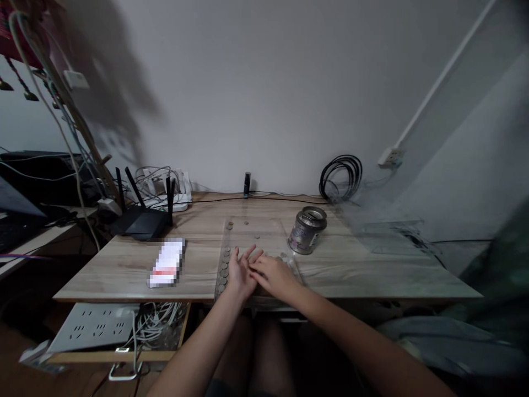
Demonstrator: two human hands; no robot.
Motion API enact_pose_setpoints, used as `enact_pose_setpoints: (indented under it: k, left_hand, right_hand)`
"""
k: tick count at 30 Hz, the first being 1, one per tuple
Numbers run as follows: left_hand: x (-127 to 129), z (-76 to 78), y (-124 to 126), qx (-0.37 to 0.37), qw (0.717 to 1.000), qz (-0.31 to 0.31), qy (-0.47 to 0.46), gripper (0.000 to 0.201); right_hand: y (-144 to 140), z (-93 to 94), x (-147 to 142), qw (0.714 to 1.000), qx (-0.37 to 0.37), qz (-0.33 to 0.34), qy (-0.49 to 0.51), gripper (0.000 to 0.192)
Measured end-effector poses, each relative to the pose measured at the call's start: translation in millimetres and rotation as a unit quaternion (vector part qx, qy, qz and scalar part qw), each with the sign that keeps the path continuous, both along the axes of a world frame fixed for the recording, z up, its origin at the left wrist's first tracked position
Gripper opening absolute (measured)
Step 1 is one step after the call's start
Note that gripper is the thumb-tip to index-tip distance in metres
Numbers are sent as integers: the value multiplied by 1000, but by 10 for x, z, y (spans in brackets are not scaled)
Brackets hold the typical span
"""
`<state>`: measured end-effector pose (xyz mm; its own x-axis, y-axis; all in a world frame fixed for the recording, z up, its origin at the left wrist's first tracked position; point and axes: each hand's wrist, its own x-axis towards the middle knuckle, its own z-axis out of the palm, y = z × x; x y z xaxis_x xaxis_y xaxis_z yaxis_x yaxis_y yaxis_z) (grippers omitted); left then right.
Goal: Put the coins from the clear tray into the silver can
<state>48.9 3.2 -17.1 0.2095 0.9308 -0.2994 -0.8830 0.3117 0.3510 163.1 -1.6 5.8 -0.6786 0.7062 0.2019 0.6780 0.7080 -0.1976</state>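
Palm up, my left hand is held over the front of the desk with its fingers stretched out. Fingertips of my right hand are pinched together above that palm; whatever is between them is too small or hidden to make out. Left of my hands, several coins lie in a column along the edge of a clear plastic sheet or tray. A few more coins lie farther back and behind my right hand. To the right stands a round metal coin tin with a slot in its lid.
A lit phone lies at the left, in front of a black router. Coiled black cable leans on the wall. A small dark bottle-like object stands at the back. Below, an open drawer holds a power strip and cables.
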Motion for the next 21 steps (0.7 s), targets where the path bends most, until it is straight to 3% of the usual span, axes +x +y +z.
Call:
enact_pose_setpoints:
  k: [2,4,6,8,11,16,19,21]
  left_hand:
    - [4,-1,-1,5,1000,-12,1,49]
    - [15,-16,5,14,999,-29,5,45]
    - [24,-38,13,23,998,-52,17,40]
    - [26,-58,20,29,997,-66,34,37]
    - [16,-82,30,41,996,-60,57,32]
    - [38,-116,36,56,994,-48,85,26]
    - [94,-83,-21,71,987,-36,137,26]
    - [93,-1,-95,124,964,-14,235,24]
  right_hand:
    - [-4,-60,-34,1000,16,-19,-8,24]
    - [119,42,64,996,50,-67,-13,27]
    - [345,263,278,980,108,-165,9,32]
    - [634,516,560,944,164,-284,47,35]
    - [1059,771,960,910,156,-384,22,30]
    - [1433,837,1248,896,74,-437,-36,24]
    - [1406,846,1200,896,72,-436,-30,26]
    - [1261,801,1065,902,108,-418,0,30]
